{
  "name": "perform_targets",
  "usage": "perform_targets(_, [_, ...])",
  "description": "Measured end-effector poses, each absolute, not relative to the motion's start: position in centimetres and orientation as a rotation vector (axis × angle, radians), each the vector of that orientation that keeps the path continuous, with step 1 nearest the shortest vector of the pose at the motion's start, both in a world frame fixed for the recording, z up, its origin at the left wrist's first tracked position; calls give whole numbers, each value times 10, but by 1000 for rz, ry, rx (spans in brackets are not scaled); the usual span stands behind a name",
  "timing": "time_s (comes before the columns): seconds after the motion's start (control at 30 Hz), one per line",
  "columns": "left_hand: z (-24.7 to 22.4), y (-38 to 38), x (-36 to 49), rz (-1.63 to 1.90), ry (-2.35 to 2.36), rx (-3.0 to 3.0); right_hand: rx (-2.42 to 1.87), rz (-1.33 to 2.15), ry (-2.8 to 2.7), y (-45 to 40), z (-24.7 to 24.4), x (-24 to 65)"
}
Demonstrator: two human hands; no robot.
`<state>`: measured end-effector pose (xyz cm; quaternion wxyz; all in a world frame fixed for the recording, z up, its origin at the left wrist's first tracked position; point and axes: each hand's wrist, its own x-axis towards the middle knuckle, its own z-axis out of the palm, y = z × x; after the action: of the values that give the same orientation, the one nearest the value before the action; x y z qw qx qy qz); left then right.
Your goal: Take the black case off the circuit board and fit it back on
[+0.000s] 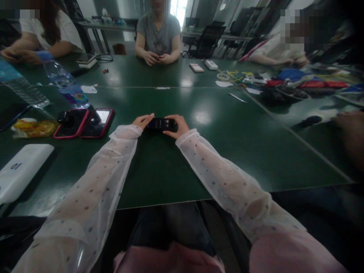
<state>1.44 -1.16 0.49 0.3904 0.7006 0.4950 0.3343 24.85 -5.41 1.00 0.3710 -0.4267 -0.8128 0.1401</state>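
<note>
Black phone [159, 124], one, its screen partly lit: held sideways just above or on the green table [227, 151], which of these you cannot tell from here, between the fingers of your left hand [144, 120] at one end and those of your right hand [178, 127], curled about the other. Left of your left fingers: two phones in pink-red cases [98, 122] [72, 122], side by side; beyond these, a yellow crinkled packet [35, 128]. Nearer you than the packet: one white power bank [24, 170]. Beyond your right fingers, to the right: a pen [237, 98].
</note>
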Motion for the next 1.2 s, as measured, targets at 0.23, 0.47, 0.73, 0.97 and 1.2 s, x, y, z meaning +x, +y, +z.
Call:
perform_targets(0.23, [10,-13,17,848,1240,1780,-1149,349,-2129,-47,7,252])
perform_targets(0.47, [6,-10,19,863,1348,1706,-1176,398,-2078,-46,4,251])
perform_targets(0.73, [11,-16,21,891,1219,1659,-1237,533,-2024,-49,4,251])
perform_targets(0.97, [8,-11,20,913,1340,1590,-1147,629,-1759,-43,3,253])
perform_targets(1.2, [1,-8,12,876,1158,1750,-1345,402,-1436,-16,-5,282])
